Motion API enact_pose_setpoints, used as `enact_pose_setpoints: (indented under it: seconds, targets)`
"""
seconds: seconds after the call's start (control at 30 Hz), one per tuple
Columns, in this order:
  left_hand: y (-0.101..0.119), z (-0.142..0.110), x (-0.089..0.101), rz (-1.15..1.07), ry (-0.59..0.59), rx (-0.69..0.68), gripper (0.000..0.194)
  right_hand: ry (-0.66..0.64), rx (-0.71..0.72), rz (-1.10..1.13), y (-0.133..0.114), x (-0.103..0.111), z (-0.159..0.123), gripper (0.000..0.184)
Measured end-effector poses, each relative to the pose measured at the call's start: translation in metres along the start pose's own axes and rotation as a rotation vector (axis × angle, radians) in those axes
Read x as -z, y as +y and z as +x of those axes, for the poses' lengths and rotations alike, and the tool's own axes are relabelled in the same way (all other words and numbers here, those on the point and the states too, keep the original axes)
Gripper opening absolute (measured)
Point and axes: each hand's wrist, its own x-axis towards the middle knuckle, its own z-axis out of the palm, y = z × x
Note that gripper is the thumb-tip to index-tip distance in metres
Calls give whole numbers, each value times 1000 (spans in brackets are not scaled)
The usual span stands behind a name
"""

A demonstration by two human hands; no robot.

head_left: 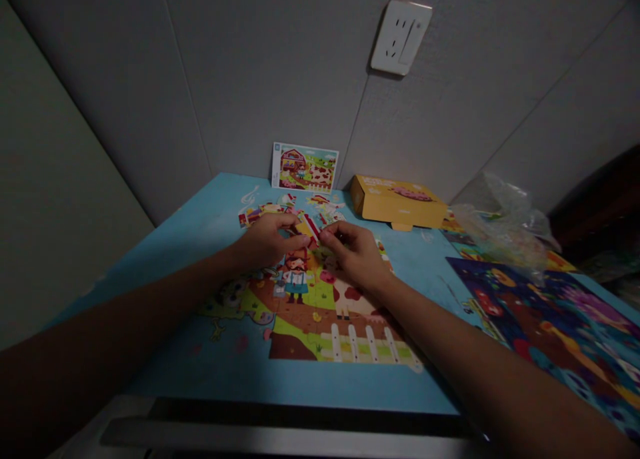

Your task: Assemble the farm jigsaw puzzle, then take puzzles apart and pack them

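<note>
A partly assembled farm jigsaw puzzle (pixel 320 325) lies on the blue table (pixel 200 372), showing a farmer figure, a cow and a white fence. My left hand (pixel 267 240) and my right hand (pixel 353 249) meet at the puzzle's far edge. Both hands have their fingers closed on a puzzle piece (pixel 309 227) with red and yellow on it, held between them just above the assembled part. Several loose puzzle pieces (pixel 290 209) lie just beyond the hands.
A reference picture card (pixel 304 167) leans against the grey wall. A yellow cardboard box (pixel 397 202) sits at the back. To the right lie a crumpled clear plastic bag (pixel 505 229) and a dark, finished puzzle (pixel 550 325). A wall socket (pixel 401 37) is above.
</note>
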Motion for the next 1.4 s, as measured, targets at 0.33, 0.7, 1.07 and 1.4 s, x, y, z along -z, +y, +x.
enact_pose_setpoints:
  seconds: [0.33,0.7,1.07,1.4]
  targets:
    - [6,-3,8,-147,-65,-34,46,17,-78,50,9,-1,1,37]
    - [1,3,40,-17,-204,205,35,-76,-20,-137,3,0,0,46]
    - [-15,8,48,212,-146,337,35,-73,-20,-183,9,2,2,45]
    - [-27,11,55,582,-264,144,41,-75,-34,-267,7,3,3,49]
